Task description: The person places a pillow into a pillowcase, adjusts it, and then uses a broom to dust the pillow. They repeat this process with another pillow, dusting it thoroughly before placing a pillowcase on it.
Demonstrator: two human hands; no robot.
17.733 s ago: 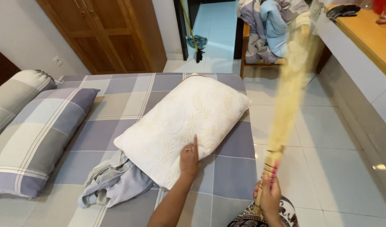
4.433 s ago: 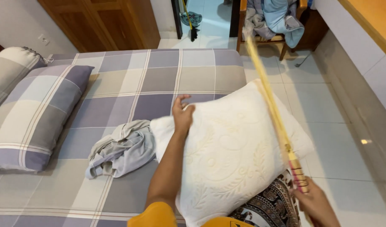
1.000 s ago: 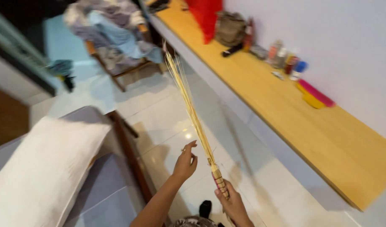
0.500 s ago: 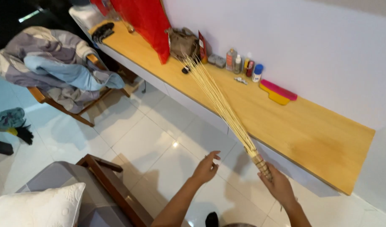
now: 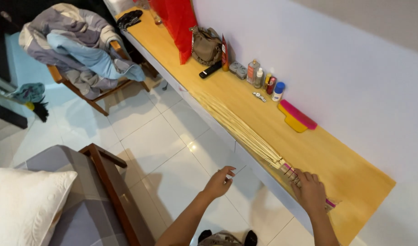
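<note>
Long wooden counter point(image 5: 354, 168) at right of frame: our right hand point(image 5: 310, 193) grips pale straw broom point(image 5: 245, 132), laid flat for support; left hand point(image 5: 219, 181) loose, empty.

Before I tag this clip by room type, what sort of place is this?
Most likely a home bedroom: a bed corner with a white pillow, a chair heaped with clothes, and a long wooden shelf holding toiletry bottles and a handbag.
</note>
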